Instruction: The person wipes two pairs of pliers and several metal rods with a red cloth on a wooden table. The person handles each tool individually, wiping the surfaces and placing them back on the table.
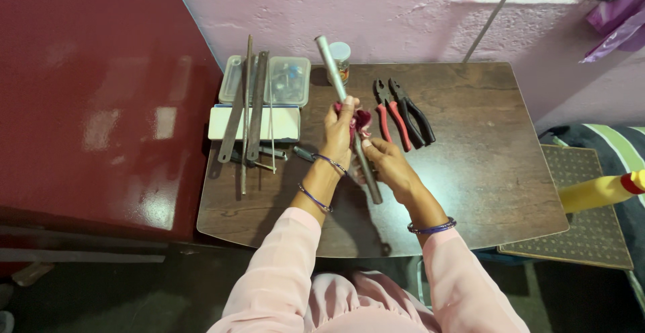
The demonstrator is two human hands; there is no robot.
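1. A person in pale pink sleeves holds a long metal rod (348, 115) slantwise above a dark wooden desk (484, 172), the rod's upper end pointing toward the pink wall (302, 4).
2. The left hand (338, 131) grips the rod near its middle, fingers closed around it together with a crumpled dark red cloth (359, 121) pressed against the metal.
3. The right hand (390, 165) clasps the lower stretch of the rod, fingers closed on it just below the cloth; the rod's lower tip hangs above the desk between the two wrists.
4. Just beside the hands on the right lie red-handled pliers (391, 115) and black-handled pliers (411, 111), side by side on the desk.
5. On the left of the desk, several long flat metal files (245, 108) rest across a white box (254, 123) and a clear plastic container (265, 81) of small parts.
6. A small jar with a white lid (339, 58) stands at the desk's far edge, behind the rod.
7. Blue bangles circle both wrists.
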